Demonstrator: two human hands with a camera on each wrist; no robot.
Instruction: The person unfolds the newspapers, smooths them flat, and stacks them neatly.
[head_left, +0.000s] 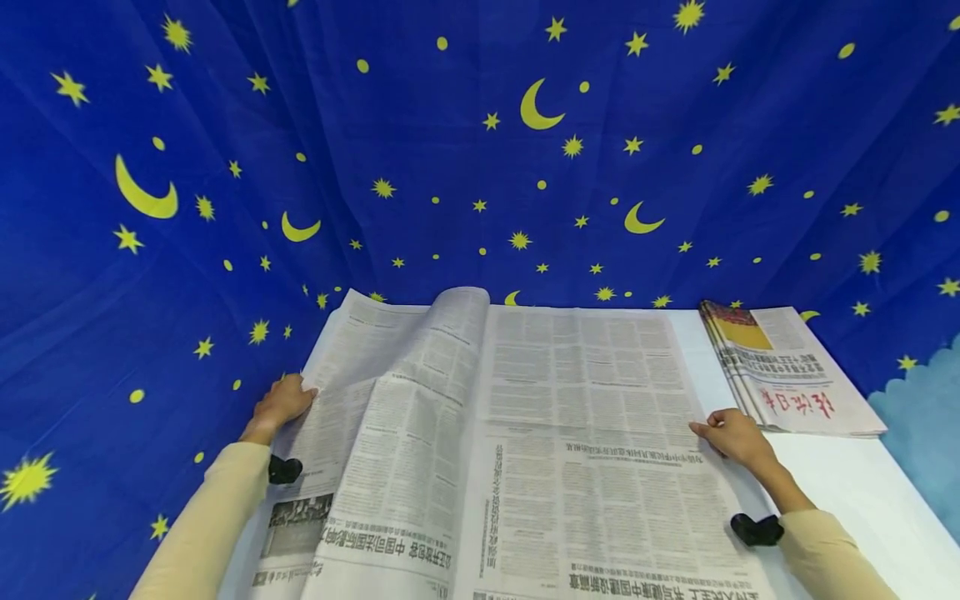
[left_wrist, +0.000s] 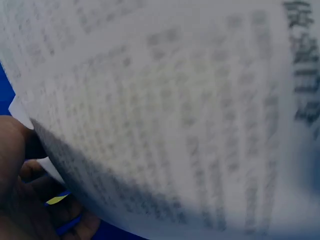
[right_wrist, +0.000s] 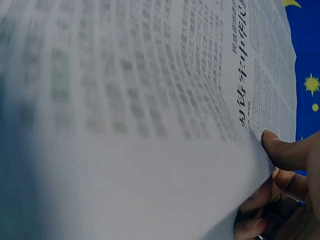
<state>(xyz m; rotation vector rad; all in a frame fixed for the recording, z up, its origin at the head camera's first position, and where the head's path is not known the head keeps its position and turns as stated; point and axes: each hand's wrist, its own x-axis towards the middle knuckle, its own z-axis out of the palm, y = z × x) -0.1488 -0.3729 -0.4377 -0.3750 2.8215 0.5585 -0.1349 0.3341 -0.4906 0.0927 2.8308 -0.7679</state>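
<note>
Since it spreads so wide, an open newspaper point(head_left: 517, 417) seems to need both sides held

While my left hand point(head_left: 281, 407) pinches the outer edge of the left page point(head_left: 322, 433), thumb against fingers, the paper bows beside it. Next comes a bowed sheet point(head_left: 405, 467), humped up left of the centre, probably because nothing presses it down. Further along, the right page point(head_left: 585, 383) lies mostly flat over the white desk point(head_left: 847, 475), and my right hand point(head_left: 735, 437) pinches its outer margin, thumb above and fingers beneath, likely to draw out slack. Farthest right, a stack of folded newspapers point(head_left: 802, 375) rests apart from the open one, presumably to leave the spread room.
</note>
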